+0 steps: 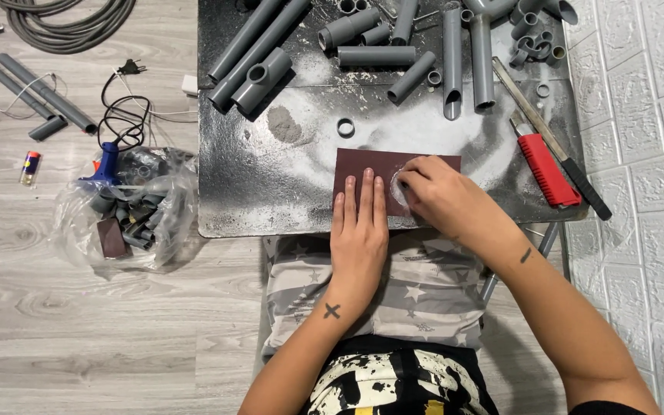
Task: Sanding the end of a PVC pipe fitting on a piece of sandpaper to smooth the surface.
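Right hand [443,201] pinches something small, hidden under its fingertips, against the dark red-brown sandpaper sheet [363,163] at the near edge of the dusty black metal table [255,192]. Left hand [360,230] lies flat, fingers together, pinning the sheet. It looks thin and floppy, best held flat-palmed.

One sandpaper sheet [370,165], two hands [359,230], one hacksaw [551,165].

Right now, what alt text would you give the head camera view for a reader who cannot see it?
A person's left hand lies flat on a dark red sandpaper sheet while the right hand presses something small against it, on a dusty black table. Grey pipe pieces and a red-handled saw lie beyond.
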